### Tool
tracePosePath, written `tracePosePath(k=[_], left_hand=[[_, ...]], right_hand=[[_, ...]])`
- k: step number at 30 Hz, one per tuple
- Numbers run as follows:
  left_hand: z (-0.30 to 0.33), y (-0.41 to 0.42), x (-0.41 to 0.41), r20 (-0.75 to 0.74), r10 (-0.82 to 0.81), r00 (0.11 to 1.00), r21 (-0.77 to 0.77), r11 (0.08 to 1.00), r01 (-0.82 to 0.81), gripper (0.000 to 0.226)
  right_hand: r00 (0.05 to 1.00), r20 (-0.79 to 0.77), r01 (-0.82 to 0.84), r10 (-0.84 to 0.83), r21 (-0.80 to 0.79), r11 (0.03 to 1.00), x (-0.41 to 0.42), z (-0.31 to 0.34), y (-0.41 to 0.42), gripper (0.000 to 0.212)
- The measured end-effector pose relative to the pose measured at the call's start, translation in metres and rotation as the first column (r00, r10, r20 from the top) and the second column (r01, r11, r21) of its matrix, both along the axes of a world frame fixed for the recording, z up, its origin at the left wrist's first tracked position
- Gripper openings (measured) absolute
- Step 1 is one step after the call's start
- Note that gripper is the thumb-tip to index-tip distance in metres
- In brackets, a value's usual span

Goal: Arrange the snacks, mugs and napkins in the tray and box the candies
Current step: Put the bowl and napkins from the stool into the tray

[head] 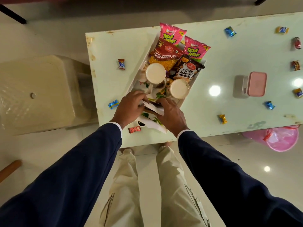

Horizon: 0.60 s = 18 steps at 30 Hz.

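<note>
A white tray [141, 63] lies slanted on the table, holding several snack packets: two pink ones [170, 34], a red one [165, 54] and a dark peanut packet [186, 69]. Two cream mugs [153, 73] [179, 88] stand in the tray's middle. At its near end, my left hand [129, 108] and my right hand [172, 117] both grip a folded white napkin [154, 106]. Wrapped candies lie scattered on the table, for example a blue one [113, 104], a red one [134, 129] and a gold one [222, 119]. The candy box with a pink lid [256, 84] stands shut at the right.
The pale green table [213, 66] has its near edge just past my wrists. A cream plastic stool [37, 94] stands left of the table. A pink bin with a bag [278, 140] sits under the table's right near corner. More candies [230, 31] [269, 105] lie far right.
</note>
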<state>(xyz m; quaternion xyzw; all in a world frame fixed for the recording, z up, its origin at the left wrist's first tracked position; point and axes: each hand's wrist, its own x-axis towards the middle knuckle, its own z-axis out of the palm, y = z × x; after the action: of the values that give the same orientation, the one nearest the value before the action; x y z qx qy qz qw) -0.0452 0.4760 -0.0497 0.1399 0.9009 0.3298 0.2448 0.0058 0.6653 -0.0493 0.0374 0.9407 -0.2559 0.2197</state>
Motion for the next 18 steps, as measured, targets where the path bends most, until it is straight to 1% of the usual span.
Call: tracePosePath(k=[2,5,9,12,15,18], left_hand=[[-0.0007,0.0000,-0.0015,-0.014,-0.028,1.000,-0.104,0.994,0.027,0.024],[-0.0028,0.0005,-0.0030,-0.023,-0.032,0.999,-0.198,0.980,0.026,0.024],[-0.0036,-0.0017,-0.0037,-0.041,-0.047,0.998,-0.211,0.977,0.038,0.021],[-0.0028,-0.0039,-0.0045,-0.064,-0.081,0.995,-0.255,0.965,0.063,0.022],[-0.0026,-0.0047,-0.0061,-0.053,-0.098,0.994,-0.287,0.955,0.079,0.029],[0.0001,-0.0055,-0.0080,-0.055,-0.079,0.995,-0.289,0.955,0.060,0.041]], right_hand=[[1.000,0.000,-0.022,0.022,-0.003,1.000,0.0016,-0.0037,-0.0013,0.048],[0.999,-0.005,-0.040,0.040,0.010,0.999,0.0024,-0.0066,-0.0010,0.051],[0.999,0.003,-0.054,0.054,0.030,0.998,0.0023,-0.0070,0.0003,0.051],[0.998,0.015,-0.056,0.055,0.039,0.998,0.0024,-0.0068,0.0004,0.053],[0.997,0.013,-0.082,0.081,0.057,0.995,0.0003,-0.0050,0.0003,0.058],[0.995,-0.014,-0.095,0.097,0.086,0.992,-0.0039,0.0004,0.0021,0.060]])
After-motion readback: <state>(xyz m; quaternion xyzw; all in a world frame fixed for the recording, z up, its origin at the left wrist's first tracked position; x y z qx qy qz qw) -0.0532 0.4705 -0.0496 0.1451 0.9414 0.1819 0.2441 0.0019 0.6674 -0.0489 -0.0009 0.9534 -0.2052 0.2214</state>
